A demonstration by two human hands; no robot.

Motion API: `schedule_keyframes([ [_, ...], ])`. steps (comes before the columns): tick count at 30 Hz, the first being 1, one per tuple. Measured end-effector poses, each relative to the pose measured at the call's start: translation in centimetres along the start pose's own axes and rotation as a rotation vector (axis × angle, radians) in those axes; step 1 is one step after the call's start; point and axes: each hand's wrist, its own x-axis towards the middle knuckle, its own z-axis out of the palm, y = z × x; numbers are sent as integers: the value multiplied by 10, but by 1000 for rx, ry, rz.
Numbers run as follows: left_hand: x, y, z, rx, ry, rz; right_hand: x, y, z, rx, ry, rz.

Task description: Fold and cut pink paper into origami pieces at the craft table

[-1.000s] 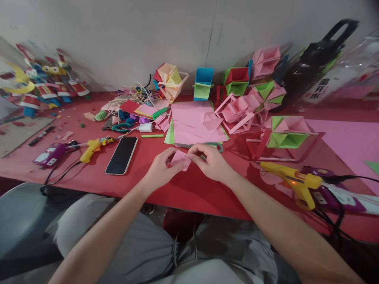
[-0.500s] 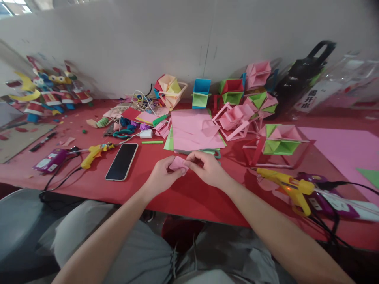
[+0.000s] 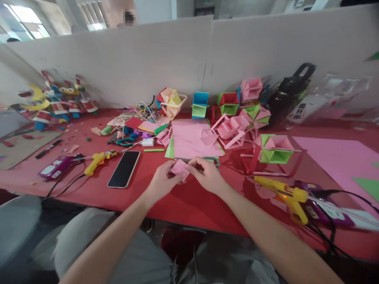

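Note:
A small folded piece of pink paper [image 3: 179, 167] is held between my two hands, above the red table near its front edge. My left hand [image 3: 164, 178] pinches its left and lower side. At its right edge, my right hand [image 3: 204, 173] grips with thumb and index finger. Just beyond lies a stack of pink paper sheets [image 3: 192, 136], with green sheets showing at its sides. Scissors with green handles [image 3: 217, 161] lie at the stack's near edge, partly hidden behind my right hand.
Left of my hands are a phone [image 3: 124, 169] and a yellow glue gun [image 3: 96, 163]. Another glue gun [image 3: 284, 193] lies right, beside a folded-paper wheel on a frame [image 3: 275, 149]. Behind stand more paper models, a black bottle [image 3: 286, 94] and a clear bottle [image 3: 309, 104].
The view has tilted up, showing more above the white partition. The pink paper now shows a broader, diamond-like face; both hands still hold it.

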Motion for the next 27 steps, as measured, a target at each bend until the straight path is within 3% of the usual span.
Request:
schedule_keyframes([
  [7, 6, -11, -4, -110, 21, -29, 2, 3, -2, 33, 35, 37],
  [12, 30, -18, -26, -142, 242, -2, 2, 7, -3, -5, 65, 45],
  [15, 42, -20, -39, -196, 343, 22, -6, -3, -1, -31, 65, 19],
  [16, 43, -19, -41, -190, 341, 16, -9, -11, -2, -34, 62, -7],
  [18, 36, -16, -42, -97, 196, 4, -14, -33, -11, 10, 66, -25],
  [21, 13, -8, -38, 170, -62, 51, -1, -72, -53, -28, 133, -54],
  [23, -5, -2, -37, 394, -205, 64, 27, -89, -104, -236, 229, -87],
  [25, -18, 4, -38, 554, -255, 55, 67, -93, -170, -471, 526, -36],
  [27, -25, 8, -41, 657, -272, 62, 106, -85, -238, -680, 819, 172],
])
